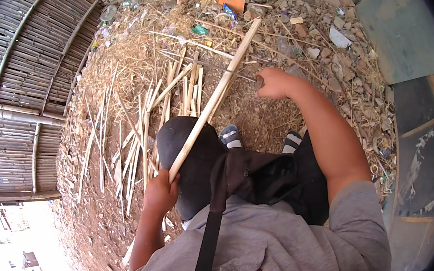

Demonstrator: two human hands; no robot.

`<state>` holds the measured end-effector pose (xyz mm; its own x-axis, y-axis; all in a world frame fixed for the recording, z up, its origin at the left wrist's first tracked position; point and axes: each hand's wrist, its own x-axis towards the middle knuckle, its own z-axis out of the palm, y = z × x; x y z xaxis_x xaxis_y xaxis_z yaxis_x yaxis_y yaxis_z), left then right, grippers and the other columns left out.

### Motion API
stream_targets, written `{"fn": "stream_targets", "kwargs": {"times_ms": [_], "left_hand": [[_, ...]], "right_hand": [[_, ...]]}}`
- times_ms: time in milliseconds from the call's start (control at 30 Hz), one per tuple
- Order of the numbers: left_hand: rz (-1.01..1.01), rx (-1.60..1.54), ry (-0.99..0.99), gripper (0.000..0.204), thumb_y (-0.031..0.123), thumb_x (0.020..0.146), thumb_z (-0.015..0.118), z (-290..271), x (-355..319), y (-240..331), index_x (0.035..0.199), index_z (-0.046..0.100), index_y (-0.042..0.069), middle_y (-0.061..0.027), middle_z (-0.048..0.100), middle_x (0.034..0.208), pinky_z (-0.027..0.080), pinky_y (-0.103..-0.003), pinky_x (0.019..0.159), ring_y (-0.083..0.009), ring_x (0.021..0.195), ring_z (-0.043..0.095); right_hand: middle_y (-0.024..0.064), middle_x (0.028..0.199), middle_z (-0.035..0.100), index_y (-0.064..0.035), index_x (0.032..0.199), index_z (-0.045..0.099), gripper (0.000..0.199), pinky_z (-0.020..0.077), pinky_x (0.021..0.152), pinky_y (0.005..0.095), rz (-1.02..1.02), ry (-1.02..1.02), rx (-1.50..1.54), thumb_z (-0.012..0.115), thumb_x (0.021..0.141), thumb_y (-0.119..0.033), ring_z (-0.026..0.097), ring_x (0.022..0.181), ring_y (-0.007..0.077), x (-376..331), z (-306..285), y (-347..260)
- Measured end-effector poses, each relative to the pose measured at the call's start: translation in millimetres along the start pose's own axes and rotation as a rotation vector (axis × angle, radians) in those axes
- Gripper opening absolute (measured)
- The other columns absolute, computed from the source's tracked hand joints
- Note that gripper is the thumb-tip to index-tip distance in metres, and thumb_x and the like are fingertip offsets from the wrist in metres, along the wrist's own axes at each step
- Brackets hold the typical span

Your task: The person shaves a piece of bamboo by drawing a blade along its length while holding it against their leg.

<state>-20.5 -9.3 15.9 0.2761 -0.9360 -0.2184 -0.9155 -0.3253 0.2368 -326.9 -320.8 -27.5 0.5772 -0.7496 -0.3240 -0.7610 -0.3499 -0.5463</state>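
The lower end of a long pale strip (217,96) is clamped in the fingers of the left hand (160,193); it is slanted forward and rightward over the left knee (177,134). A dark handle (259,82) is enclosed by the curled fingers of the right hand (276,82); the thin tool beyond is crossed by the strip, its full shape unclear. Loose strips (171,86) are partly hidden by the knee. Open ground (93,219) is bordered by a slatted wall (20,56) leftward and a grey panel (402,23) rightward. Whether the blue object (230,12) ahead is a container cannot be told.
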Motion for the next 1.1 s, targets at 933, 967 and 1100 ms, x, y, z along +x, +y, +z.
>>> {"fn": "stream_targets", "kwargs": {"times_ms": [933, 967, 1100], "left_hand": [[0.046, -0.027, -0.015, 0.031, 0.03, 0.097, 0.063, -5.6, 3.5, -1.6, 0.089, 0.052, 0.003, -0.0275, 0.063, 0.075, 0.046, -0.058, 0.065, -0.0516, 0.075, 0.062], [0.035, -0.032, -0.026, 0.031, 0.03, 0.097, 0.063, -4.8, 3.4, -2.7, 0.089, 0.051, 0.003, -0.0275, 0.063, 0.075, 0.046, -0.058, 0.065, -0.0514, 0.075, 0.062], [0.031, -0.065, -0.066, 0.031, 0.03, 0.097, 0.064, -4.8, 7.2, -11.3, 0.089, 0.053, 0.002, -0.027, 0.063, 0.075, 0.047, -0.056, 0.066, -0.0506, 0.076, 0.063]], "right_hand": [[0.0185, 0.094, 0.074, 0.0011, 0.109, 0.068, 0.045, 0.0551, 0.082, 0.0432, -0.035, 0.223, 0.061, 0.079, 0.078, -0.029, 0.072, 0.093, 0.0331, 13.7, 22.9, 34.8], [0.0183, 0.096, 0.074, -0.0004, 0.109, 0.069, 0.044, 0.0553, 0.083, 0.0429, -0.069, 0.134, 0.056, 0.079, 0.077, -0.029, 0.072, 0.095, 0.033, 8.4, 23.8, 20.8], [0.0187, 0.1, 0.074, -0.004, 0.108, 0.07, 0.041, 0.0556, 0.084, 0.0428, -0.223, -0.137, -0.065, 0.077, 0.075, -0.028, 0.071, 0.096, 0.0334, -17.2, 18.1, -45.1]]}}
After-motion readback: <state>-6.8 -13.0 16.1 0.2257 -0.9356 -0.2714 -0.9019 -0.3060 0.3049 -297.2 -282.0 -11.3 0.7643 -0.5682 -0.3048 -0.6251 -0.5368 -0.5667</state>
